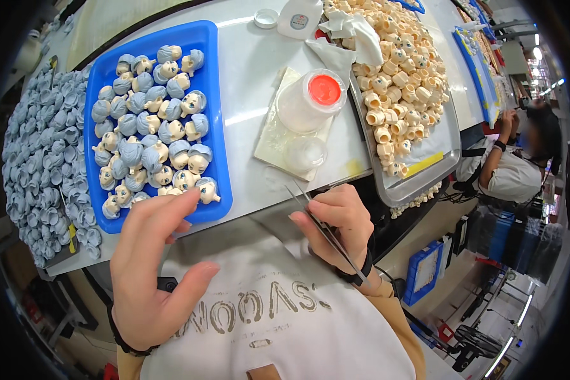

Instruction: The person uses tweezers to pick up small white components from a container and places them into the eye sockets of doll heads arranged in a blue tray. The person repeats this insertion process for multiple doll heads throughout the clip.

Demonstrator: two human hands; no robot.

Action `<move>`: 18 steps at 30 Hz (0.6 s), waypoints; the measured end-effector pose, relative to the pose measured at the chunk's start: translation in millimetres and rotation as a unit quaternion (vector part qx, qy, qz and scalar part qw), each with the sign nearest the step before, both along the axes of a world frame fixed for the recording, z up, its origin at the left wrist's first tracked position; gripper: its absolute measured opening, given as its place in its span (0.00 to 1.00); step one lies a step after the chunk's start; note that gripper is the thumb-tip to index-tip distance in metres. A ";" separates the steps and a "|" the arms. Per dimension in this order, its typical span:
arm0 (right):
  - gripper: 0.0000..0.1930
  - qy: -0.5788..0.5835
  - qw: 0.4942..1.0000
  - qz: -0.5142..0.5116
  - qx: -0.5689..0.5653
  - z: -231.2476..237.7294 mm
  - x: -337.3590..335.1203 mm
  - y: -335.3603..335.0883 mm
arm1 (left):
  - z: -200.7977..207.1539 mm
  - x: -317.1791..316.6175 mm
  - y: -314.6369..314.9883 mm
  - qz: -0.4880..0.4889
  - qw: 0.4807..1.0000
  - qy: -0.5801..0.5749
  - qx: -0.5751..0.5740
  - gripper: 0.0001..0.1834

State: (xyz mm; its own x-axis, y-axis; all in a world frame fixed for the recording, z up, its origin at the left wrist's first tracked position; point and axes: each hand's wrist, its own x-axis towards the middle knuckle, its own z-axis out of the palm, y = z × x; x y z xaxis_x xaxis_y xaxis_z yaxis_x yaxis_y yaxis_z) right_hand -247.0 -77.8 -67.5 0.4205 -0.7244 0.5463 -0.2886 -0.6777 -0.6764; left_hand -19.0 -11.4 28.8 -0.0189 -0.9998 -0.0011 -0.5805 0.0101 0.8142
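My left hand (pixel 155 272) is raised at the near edge of the blue tray (pixel 224 158), its thumb and fingers apart. Doll heads (pixel 149 123) with painted eyes and blue-grey hair fill that tray; one head (pixel 208 190) lies just beyond my left fingertips. In my right hand (pixel 341 221), a pair of metal tweezers (pixel 326 229) is pinched, tips pointing up and away over the table edge. Past the tweezers, a translucent cup (pixel 297 113) with a round orange-red top and a small clear round container (pixel 306 154) stand on a pale slab (pixel 270 141).
Blue-grey hair pieces (pixel 47 149) are heaped at the left. To the right, a metal tray (pixel 448 163) holds a pile of flesh-coloured head parts (pixel 402 82). White tissues (pixel 354 38), a white bottle (pixel 297 20) and a round lid (pixel 266 18) lie at the back. Another person (pixel 513 158) sits at the far right.
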 end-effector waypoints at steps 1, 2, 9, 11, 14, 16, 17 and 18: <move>0.17 -0.008 1.000 0.000 -0.006 0.7 3.0 -1.1 | 0.5 -0.1 0.1 -0.005 1.000 0.002 0.003 0.30; 0.18 -0.015 1.000 -0.001 -0.011 1.6 5.5 -2.5 | 1.6 -0.1 0.1 -0.010 1.000 0.003 0.007 0.30; 0.18 0.080 0.995 0.037 -0.041 6.8 6.0 -6.9 | 0.8 5.2 1.2 -0.006 1.000 -0.004 -0.009 0.29; 0.19 0.090 0.995 0.037 -0.030 8.0 3.8 -5.1 | -1.8 6.4 0.9 -0.013 1.000 0.001 -0.016 0.29; 0.19 0.083 0.995 0.027 -0.037 8.7 1.9 -2.2 | -4.8 5.8 1.9 -0.009 1.000 0.005 -0.018 0.29; 0.19 0.079 0.996 0.022 -0.037 8.3 1.4 -1.9 | -6.4 5.9 3.2 -0.006 1.000 0.009 -0.021 0.29; 0.19 0.077 0.996 0.019 -0.038 7.9 1.0 -1.7 | -7.2 5.8 3.9 -0.005 1.000 0.011 -0.023 0.29; 0.20 0.086 0.995 0.023 -0.044 7.7 2.1 -2.5 | -7.5 5.9 4.3 -0.009 1.000 0.012 -0.026 0.28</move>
